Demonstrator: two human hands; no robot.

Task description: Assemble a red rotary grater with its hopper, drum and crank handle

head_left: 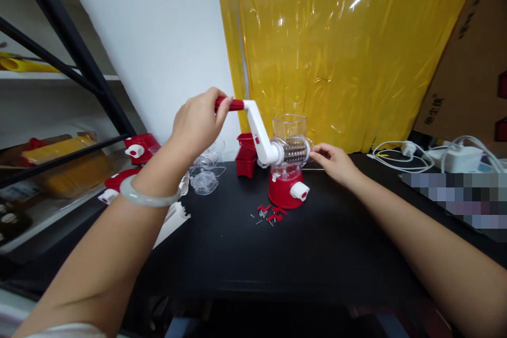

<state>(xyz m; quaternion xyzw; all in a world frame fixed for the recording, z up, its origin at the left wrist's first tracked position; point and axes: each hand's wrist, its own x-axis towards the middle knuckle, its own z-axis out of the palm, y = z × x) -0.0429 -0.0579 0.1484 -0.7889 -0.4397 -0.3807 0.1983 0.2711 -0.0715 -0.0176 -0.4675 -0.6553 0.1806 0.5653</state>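
Our left forearm (119,243), wearing a pale bangle (147,198), is stretching across closest to the camera, and our right forearm (420,227) is coming in from the other side. We are handling a rotary drum grater (291,158), which is standing upright toward the back of the tabletop (237,264), before a yellow plastic sheet (317,53). Our left hand (198,119) is gripping the red crank handle (236,105), its fingers wrapping around it. Our right hand (336,165) is holding its thumb and fingers at the drum's outer end; whether they are pinching it or merely touching, we cannot tell. As for progress, we are judging the main body mostly assembled: the clear hopper (290,125) is rising above the drum, the white crank arm (258,129) is meeting its left end, and the red base (280,193) is carrying everything. What is seemingly lying unfitted is small red pieces (277,215) and metal screws (262,214) just in front, a red box-shaped part (246,156) beside the grater, and clear plastic parts (205,182) farther left. Whether these are belonging to this grater, we cannot tell.
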